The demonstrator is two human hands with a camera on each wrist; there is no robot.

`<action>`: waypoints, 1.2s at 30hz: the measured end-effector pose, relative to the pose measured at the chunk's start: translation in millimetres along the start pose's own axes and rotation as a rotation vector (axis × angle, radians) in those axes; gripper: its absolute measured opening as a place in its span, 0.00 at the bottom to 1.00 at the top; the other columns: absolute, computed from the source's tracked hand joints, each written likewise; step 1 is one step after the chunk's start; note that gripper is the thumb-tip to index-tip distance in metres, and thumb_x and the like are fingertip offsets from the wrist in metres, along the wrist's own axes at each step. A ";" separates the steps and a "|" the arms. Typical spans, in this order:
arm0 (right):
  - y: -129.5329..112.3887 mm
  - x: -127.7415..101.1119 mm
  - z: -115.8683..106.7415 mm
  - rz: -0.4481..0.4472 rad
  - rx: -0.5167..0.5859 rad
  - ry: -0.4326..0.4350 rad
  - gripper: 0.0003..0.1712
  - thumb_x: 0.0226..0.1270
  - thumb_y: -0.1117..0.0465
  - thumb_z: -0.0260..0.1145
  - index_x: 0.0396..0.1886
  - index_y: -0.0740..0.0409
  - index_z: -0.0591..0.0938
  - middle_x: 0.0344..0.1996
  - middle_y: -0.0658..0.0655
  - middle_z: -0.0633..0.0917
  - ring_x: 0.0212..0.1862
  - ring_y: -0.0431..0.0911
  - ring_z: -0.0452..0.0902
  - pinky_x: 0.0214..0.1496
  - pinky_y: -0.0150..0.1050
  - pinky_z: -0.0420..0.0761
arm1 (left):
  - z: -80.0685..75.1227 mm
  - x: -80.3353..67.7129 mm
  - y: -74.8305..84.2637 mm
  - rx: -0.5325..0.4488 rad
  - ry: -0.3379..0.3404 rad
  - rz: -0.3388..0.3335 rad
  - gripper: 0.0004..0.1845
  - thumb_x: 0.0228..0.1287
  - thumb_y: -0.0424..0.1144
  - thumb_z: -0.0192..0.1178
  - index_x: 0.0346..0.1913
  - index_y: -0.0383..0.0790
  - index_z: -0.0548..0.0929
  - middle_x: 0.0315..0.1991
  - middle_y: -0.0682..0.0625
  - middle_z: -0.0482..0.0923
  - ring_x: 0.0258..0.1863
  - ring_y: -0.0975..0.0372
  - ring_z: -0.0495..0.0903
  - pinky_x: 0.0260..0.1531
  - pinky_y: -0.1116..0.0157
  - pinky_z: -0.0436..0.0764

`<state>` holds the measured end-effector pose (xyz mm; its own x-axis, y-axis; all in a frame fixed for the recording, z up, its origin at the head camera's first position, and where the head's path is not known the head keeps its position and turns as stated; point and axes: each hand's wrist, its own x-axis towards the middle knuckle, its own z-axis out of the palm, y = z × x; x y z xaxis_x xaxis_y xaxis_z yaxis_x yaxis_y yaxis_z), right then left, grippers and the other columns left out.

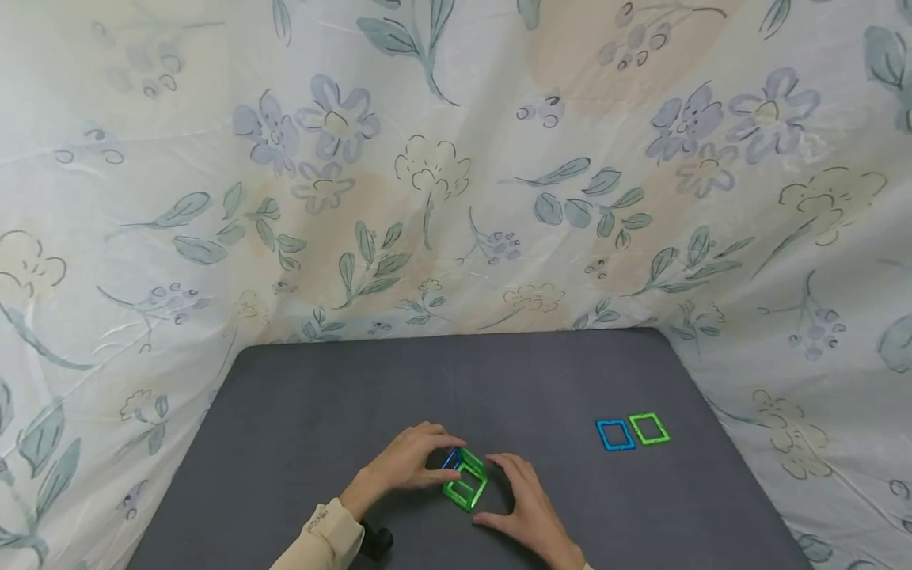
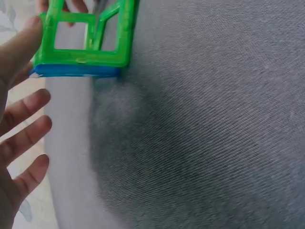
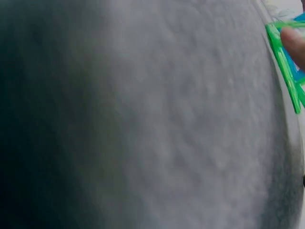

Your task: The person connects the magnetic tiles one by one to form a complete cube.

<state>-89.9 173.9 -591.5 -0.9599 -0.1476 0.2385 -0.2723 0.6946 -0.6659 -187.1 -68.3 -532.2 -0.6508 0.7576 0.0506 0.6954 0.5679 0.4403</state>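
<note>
A small box-like build of open-frame magnetic tiles, green with a blue tile on its left side, sits at the near middle of the table. My left hand pinches it from the left, with the thumb and a finger at its sides. In the left wrist view the thumb lies against the green frame, and a blue edge runs beneath it. To the right of the build, my right hand is held with its thumb and fingers spread. A fingertip overlaps the green tile in the right wrist view.
Farther right on the grey table lie a flat blue square tile and a flat green one, side by side. A flowered cloth hangs behind and around the table. By the left sleeve is a black object.
</note>
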 end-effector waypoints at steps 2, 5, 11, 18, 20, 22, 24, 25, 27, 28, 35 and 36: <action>-1.9 -0.3 1.7 0.010 -0.036 -0.006 0.54 0.38 0.39 0.86 0.66 0.53 0.77 0.57 0.51 0.80 0.61 0.49 0.75 0.61 0.52 0.79 | -4.3 0.4 0.4 -0.011 -0.043 0.000 0.31 0.64 0.60 0.67 0.66 0.52 0.81 0.51 0.55 0.83 0.46 0.65 0.77 0.44 0.63 0.77; -4.6 -0.7 4.5 0.006 -0.099 -0.014 0.55 0.40 0.34 0.84 0.65 0.59 0.79 0.52 0.51 0.81 0.57 0.48 0.74 0.57 0.51 0.79 | -11.6 1.2 -1.2 -0.042 -0.143 0.016 0.34 0.64 0.58 0.68 0.71 0.51 0.77 0.53 0.54 0.81 0.49 0.63 0.76 0.48 0.60 0.78; -7.5 1.1 8.9 0.022 -0.139 -0.007 0.49 0.45 0.34 0.82 0.60 0.62 0.84 0.45 0.49 0.79 0.52 0.45 0.70 0.52 0.47 0.78 | -21.3 5.4 -6.1 -0.100 -0.279 0.055 0.36 0.68 0.52 0.67 0.76 0.49 0.70 0.59 0.53 0.79 0.55 0.60 0.76 0.55 0.57 0.78; -7.0 2.7 10.1 0.031 -0.130 -0.027 0.41 0.47 0.40 0.83 0.55 0.60 0.86 0.44 0.48 0.77 0.53 0.46 0.68 0.52 0.47 0.76 | -21.8 8.0 -10.7 -0.069 -0.266 0.063 0.36 0.64 0.54 0.70 0.74 0.50 0.73 0.59 0.55 0.79 0.53 0.65 0.75 0.55 0.59 0.79; -7.4 3.2 9.6 0.032 -0.134 -0.031 0.40 0.47 0.40 0.83 0.55 0.60 0.86 0.44 0.48 0.76 0.54 0.47 0.68 0.53 0.49 0.76 | -22.3 7.9 -12.5 -0.074 -0.274 0.065 0.39 0.60 0.54 0.73 0.74 0.50 0.73 0.58 0.54 0.79 0.55 0.62 0.75 0.57 0.57 0.79; -7.8 3.4 9.4 0.031 -0.138 -0.031 0.40 0.46 0.40 0.83 0.55 0.60 0.86 0.44 0.49 0.76 0.55 0.47 0.69 0.53 0.50 0.76 | -22.7 7.7 -14.1 -0.076 -0.288 0.064 0.43 0.56 0.52 0.76 0.75 0.50 0.72 0.58 0.54 0.79 0.56 0.61 0.75 0.58 0.56 0.79; -8.2 3.5 9.6 0.033 -0.140 -0.032 0.41 0.46 0.38 0.83 0.55 0.60 0.86 0.45 0.49 0.76 0.55 0.48 0.69 0.54 0.51 0.76 | -23.1 7.5 -15.1 -0.071 -0.302 0.054 0.44 0.54 0.51 0.78 0.75 0.52 0.71 0.58 0.55 0.79 0.56 0.60 0.75 0.59 0.57 0.78; -8.4 3.6 9.8 0.035 -0.139 -0.033 0.42 0.46 0.37 0.83 0.55 0.59 0.86 0.45 0.49 0.76 0.56 0.49 0.69 0.54 0.52 0.76 | -23.0 7.7 -15.4 -0.068 -0.305 0.048 0.44 0.54 0.51 0.78 0.75 0.52 0.72 0.58 0.55 0.79 0.56 0.61 0.75 0.59 0.57 0.78; -8.2 3.5 10.5 0.041 -0.138 -0.038 0.44 0.45 0.34 0.82 0.55 0.59 0.86 0.45 0.49 0.76 0.57 0.49 0.69 0.54 0.53 0.76 | -23.0 8.1 -15.4 -0.053 -0.303 0.036 0.42 0.56 0.51 0.76 0.74 0.55 0.72 0.58 0.57 0.78 0.56 0.63 0.75 0.60 0.57 0.78; -7.9 3.5 10.9 0.045 -0.137 -0.041 0.44 0.45 0.34 0.81 0.55 0.59 0.86 0.45 0.49 0.76 0.57 0.49 0.69 0.54 0.53 0.76 | -22.7 8.3 -15.5 -0.047 -0.298 0.033 0.40 0.57 0.51 0.76 0.74 0.55 0.73 0.58 0.58 0.79 0.56 0.64 0.75 0.59 0.58 0.77; -2.3 4.6 12.2 0.047 -0.119 -0.051 0.43 0.48 0.36 0.81 0.56 0.60 0.86 0.46 0.49 0.76 0.58 0.50 0.68 0.55 0.55 0.75 | -18.5 7.3 -16.2 -0.024 -0.230 0.059 0.37 0.58 0.55 0.74 0.71 0.54 0.76 0.57 0.55 0.81 0.53 0.62 0.77 0.57 0.59 0.78; -0.9 5.1 12.1 0.046 -0.113 -0.050 0.43 0.47 0.36 0.82 0.57 0.60 0.85 0.47 0.49 0.76 0.58 0.50 0.68 0.55 0.55 0.75 | -17.5 7.0 -16.3 -0.025 -0.217 0.066 0.37 0.59 0.56 0.74 0.71 0.53 0.77 0.57 0.55 0.81 0.53 0.61 0.77 0.56 0.59 0.78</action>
<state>-95.3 164.0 -598.3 -0.9742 -0.1466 0.1716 -0.2208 0.7759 -0.5909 -208.3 -77.9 -523.3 -0.5214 0.8459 -0.1125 0.7250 0.5086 0.4644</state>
